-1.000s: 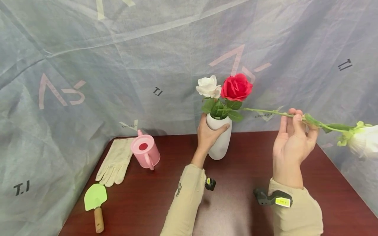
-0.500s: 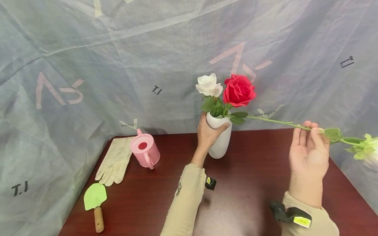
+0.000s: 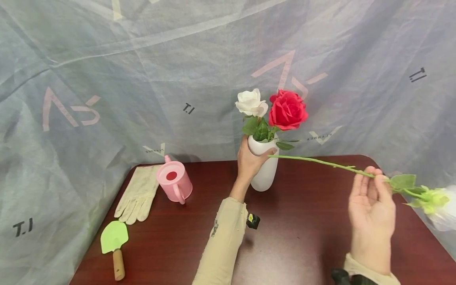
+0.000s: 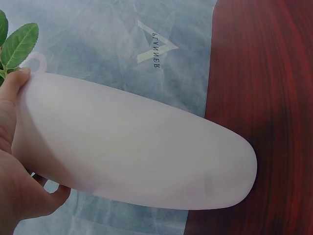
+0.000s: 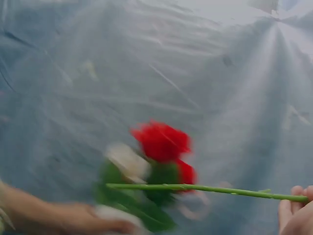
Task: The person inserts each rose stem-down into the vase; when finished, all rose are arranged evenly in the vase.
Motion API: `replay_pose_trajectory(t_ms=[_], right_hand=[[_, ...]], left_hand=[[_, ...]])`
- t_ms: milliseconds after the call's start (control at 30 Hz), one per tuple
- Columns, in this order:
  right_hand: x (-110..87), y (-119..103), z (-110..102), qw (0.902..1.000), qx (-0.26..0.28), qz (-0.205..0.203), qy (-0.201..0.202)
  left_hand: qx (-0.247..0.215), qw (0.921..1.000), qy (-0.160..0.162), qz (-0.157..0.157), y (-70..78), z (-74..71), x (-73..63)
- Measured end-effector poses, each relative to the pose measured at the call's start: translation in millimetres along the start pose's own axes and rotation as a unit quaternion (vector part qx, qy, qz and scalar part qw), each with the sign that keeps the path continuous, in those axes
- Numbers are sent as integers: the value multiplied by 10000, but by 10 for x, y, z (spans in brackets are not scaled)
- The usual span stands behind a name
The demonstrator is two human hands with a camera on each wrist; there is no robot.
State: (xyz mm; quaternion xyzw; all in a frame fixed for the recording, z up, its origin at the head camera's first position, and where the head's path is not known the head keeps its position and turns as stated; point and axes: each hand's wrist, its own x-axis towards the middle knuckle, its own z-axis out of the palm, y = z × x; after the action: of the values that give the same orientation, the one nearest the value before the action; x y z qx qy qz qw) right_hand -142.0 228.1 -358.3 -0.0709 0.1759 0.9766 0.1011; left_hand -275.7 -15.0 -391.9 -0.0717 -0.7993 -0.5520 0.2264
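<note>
My left hand [image 3: 251, 160] grips the white vase [image 3: 265, 176] near its rim, thumb across the front. In the left wrist view the vase [image 4: 142, 147] fills the middle, its base by the dark red tabletop. A red rose [image 3: 287, 110] and a white rose [image 3: 251, 103] stand in the vase. On the right, my right hand [image 3: 372, 213], palm up, pinches the stem [image 3: 320, 161] of another white rose. This rose lies nearly level above the table; its bloom [image 3: 443, 209] points right and is partly cut off. Its bare stem end overlaps the vase just below the rim.
A pink watering can [image 3: 175, 183] stands on the left of the dark red table [image 3: 295, 249]. Beside it lie pale work gloves [image 3: 139, 194] and, nearer, a green trowel [image 3: 114, 237] with a wooden handle. A grey sheet [image 3: 199, 59] hangs behind the table.
My right hand has moved right, then lower, with the white rose. Its stem end has dropped from among the leaves to below the vase rim. My left hand stays on the vase.
</note>
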Motion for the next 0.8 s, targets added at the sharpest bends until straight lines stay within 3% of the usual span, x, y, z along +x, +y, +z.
replay_pose_trajectory(t_ms=[167,333,567,800], right_hand=[[-119,547,-8,9990,30,-398,-177],[-82,907,-16,9917,-345,-1240,-70],[19,1035,5,9746,-826,-2045,-392],[85,1177,105,9399,-1801,-2828,-652]], left_hand=[[-136,9999,49,3,9,-12,0],[-14,9999,-24,-145,4,8,-19],[18,9999,21,-139,-12,-5,-25],[54,9998,15,-171,8,3,-22]])
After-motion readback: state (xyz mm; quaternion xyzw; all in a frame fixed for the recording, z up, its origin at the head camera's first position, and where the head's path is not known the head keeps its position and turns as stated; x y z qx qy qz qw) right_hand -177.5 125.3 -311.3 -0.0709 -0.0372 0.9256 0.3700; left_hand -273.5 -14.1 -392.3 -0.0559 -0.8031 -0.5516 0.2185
